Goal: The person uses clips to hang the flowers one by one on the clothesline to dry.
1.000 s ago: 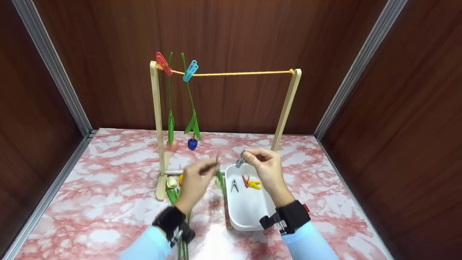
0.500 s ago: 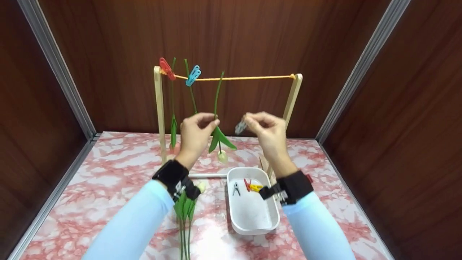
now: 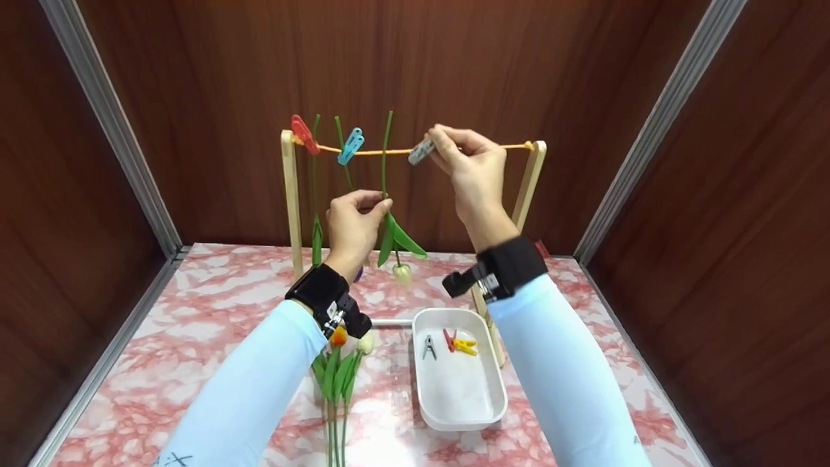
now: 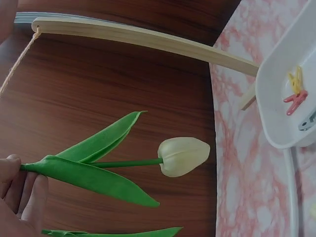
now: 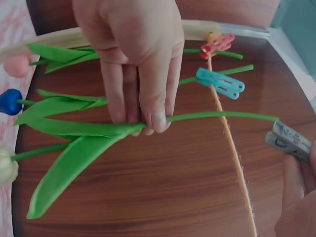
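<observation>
Lying nearest are loose tulips [image 3: 338,379] beside a white tray [image 3: 457,395] of clothespins [image 3: 464,347]. Beyond, hands apart, the left hand [image 3: 353,224] pinches a white tulip [image 4: 98,180], bloom down; the right hand [image 3: 476,168] pinches a gray clothespin [image 3: 421,151] near an orange cord [image 3: 395,152] bearing red [image 3: 305,134] and blue clips [image 3: 351,146].

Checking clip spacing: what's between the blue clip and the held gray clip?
Head view: the cord, with the held tulip stem visually crossing it.
</observation>
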`<action>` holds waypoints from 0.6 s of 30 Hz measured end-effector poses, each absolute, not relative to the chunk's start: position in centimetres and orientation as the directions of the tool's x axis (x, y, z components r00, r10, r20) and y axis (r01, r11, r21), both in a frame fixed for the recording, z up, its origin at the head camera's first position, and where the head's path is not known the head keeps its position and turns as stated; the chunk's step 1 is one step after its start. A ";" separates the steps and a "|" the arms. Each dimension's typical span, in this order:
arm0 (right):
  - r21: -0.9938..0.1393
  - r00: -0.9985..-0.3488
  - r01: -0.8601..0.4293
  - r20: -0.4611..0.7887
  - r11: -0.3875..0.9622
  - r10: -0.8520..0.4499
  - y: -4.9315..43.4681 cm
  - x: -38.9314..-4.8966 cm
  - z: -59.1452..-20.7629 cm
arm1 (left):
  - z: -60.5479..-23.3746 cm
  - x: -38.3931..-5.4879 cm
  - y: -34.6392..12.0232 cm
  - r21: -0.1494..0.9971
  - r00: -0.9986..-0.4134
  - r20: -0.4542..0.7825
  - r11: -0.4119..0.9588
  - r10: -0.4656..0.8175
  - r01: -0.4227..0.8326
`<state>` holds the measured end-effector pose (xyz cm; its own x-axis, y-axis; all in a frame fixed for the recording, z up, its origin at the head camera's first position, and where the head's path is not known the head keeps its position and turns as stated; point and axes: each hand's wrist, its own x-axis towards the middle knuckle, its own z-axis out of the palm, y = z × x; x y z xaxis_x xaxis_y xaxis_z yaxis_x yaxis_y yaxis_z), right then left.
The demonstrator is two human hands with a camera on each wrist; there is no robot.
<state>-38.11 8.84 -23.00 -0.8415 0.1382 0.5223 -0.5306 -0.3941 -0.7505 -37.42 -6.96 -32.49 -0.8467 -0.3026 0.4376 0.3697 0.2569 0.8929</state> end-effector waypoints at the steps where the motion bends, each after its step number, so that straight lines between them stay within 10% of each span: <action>1: -0.749 -0.845 -0.526 0.515 -0.403 0.145 8.5 -38.4 -22.8 | -32.5 -37.5 -7.0 0.893 -0.848 0.437 0.261 -0.301 0.367; 18: -0.813 -0.854 -0.521 0.500 -0.259 0.146 4.9 -40.6 -22.8 | -32.3 -38.2 -7.3 0.876 -0.849 0.452 0.318 -0.273 0.364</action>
<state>-40.61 4.87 -22.82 -0.8537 0.1463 0.4998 -0.5207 -0.2590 -0.8135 -38.18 -7.27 -32.34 -0.8492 -0.2730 0.4520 0.3638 0.3180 0.8755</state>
